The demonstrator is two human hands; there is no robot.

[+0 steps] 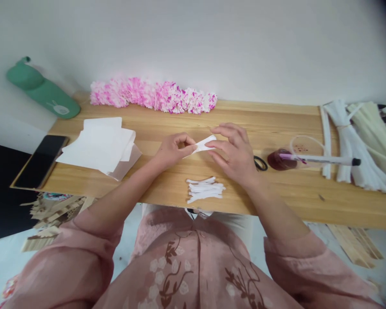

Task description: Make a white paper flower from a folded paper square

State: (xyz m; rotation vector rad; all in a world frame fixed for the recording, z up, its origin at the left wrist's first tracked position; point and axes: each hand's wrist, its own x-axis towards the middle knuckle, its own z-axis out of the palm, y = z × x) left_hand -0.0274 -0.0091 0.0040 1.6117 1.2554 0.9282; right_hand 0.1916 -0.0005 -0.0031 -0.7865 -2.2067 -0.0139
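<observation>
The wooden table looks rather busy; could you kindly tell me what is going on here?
The person's left hand pinches one end of a small white piece over the table, with the right hand at the other end. Short white strips lie piled near the front edge; a fluffy pink-and-white row lies along the back.

The only view looks from the wearer's head forward and down, close above the left hand and right hand near its middle. It spans the worktop, the wall beyond and the floor below.
</observation>
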